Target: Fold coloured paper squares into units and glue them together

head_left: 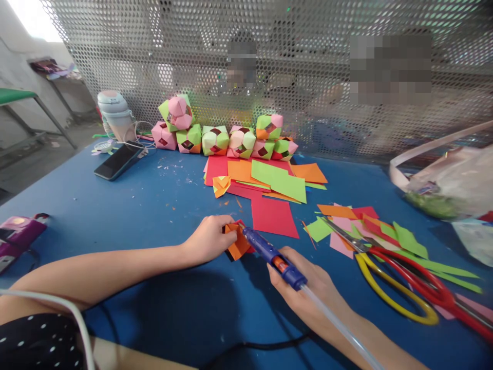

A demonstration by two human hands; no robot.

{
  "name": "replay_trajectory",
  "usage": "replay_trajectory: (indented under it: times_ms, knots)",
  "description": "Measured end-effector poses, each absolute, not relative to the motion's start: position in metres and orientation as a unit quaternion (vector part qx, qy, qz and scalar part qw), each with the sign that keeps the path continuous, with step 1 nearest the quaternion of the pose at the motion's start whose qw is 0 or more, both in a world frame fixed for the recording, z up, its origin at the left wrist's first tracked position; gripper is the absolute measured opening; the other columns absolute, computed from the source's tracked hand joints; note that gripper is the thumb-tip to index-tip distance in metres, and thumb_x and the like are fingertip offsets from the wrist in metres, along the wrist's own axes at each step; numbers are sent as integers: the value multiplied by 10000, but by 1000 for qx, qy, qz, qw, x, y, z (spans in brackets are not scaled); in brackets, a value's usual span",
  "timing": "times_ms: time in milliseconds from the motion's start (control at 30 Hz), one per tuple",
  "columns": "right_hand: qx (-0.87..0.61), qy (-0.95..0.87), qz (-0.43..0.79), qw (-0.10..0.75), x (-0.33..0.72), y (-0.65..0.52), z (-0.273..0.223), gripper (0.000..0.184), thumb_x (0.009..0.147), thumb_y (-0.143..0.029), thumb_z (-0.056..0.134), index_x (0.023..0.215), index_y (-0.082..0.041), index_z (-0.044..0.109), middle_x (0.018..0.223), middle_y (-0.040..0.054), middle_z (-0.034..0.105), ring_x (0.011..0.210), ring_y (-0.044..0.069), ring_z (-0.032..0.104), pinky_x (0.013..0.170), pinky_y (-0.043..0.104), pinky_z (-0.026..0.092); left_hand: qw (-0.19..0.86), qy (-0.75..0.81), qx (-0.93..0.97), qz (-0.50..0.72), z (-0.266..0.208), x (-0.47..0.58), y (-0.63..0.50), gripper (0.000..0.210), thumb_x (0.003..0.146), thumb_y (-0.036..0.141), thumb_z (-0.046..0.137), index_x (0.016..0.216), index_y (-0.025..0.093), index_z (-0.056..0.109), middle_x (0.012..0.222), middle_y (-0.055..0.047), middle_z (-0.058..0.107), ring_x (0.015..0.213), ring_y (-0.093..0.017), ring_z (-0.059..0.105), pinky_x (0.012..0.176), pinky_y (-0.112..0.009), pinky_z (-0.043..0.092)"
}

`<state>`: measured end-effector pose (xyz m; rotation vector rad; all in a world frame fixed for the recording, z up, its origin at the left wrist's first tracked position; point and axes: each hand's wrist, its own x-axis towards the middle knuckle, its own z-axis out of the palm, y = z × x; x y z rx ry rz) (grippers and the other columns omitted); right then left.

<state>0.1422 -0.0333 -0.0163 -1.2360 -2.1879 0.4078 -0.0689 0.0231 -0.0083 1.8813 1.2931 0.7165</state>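
Observation:
My left hand pinches a folded orange and red paper piece just above the blue table. My right hand is wrapped round a blue hot glue gun, with a clear glue stick trailing from its back end. The gun's nozzle is at the upper edge of the paper piece; whether it touches cannot be made out. Beyond my hands lies a red paper square, and a small folded orange and yellow paper piece sits near the stacked paper sheets.
Several folded paper balls line the perforated metal screen. Scissors with red and yellow handles lie over paper scraps at right, near a plastic bag. A phone, a bottle and a purple object are at left.

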Motion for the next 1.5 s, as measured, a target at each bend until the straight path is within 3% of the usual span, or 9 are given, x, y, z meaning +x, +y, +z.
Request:
replay_trajectory:
  times_ms: [833,967,1067,1133,1233,1333,1500]
  knots:
    - [-484,-813,163,281,144,-36,-13,87,819,-181,492,869,-233,443,655,-32,519,534,133,522,511,219,417,366,516,720,285,-6,-68,22,124,741,194,463,636,154,516,553,47,409,539,-87,376,481,-195,258]
    - [-505,-785,163,319,143,-37,-9,34,833,-246,495,819,-231,467,613,-31,512,501,131,503,504,227,423,408,524,685,298,-3,-68,22,98,733,202,484,675,153,546,549,48,445,504,-81,404,459,-186,282]
    - [-543,-734,207,351,142,-35,-1,165,851,-360,478,764,-223,508,564,-23,527,454,132,501,472,231,435,480,537,626,299,2,-68,20,92,743,231,498,735,156,550,487,62,445,419,-74,403,408,-182,281]
    - [-574,-707,228,345,142,-31,3,246,847,-425,475,770,-210,567,590,3,585,500,152,559,503,242,469,530,531,584,310,6,-67,17,83,742,236,512,714,159,521,460,70,440,381,-63,383,382,-173,267]
    - [-591,-695,252,324,139,-22,2,345,850,-479,455,897,-194,643,755,48,677,738,218,646,693,305,516,600,502,530,326,10,-65,8,80,727,214,529,684,156,494,483,61,479,365,-42,369,363,-160,254]
    - [-561,-713,285,310,135,-11,-7,402,879,-472,408,1069,-184,613,998,75,677,994,253,602,868,373,468,642,483,510,308,11,-61,-4,51,712,180,527,682,153,497,485,58,488,365,-40,380,360,-158,266]
    - [-557,-758,231,247,130,-3,-17,434,887,-474,385,1064,-148,610,1016,108,659,979,284,591,839,406,459,672,472,501,274,7,-56,-19,43,698,187,534,705,151,513,514,51,495,425,-60,433,383,-160,321]
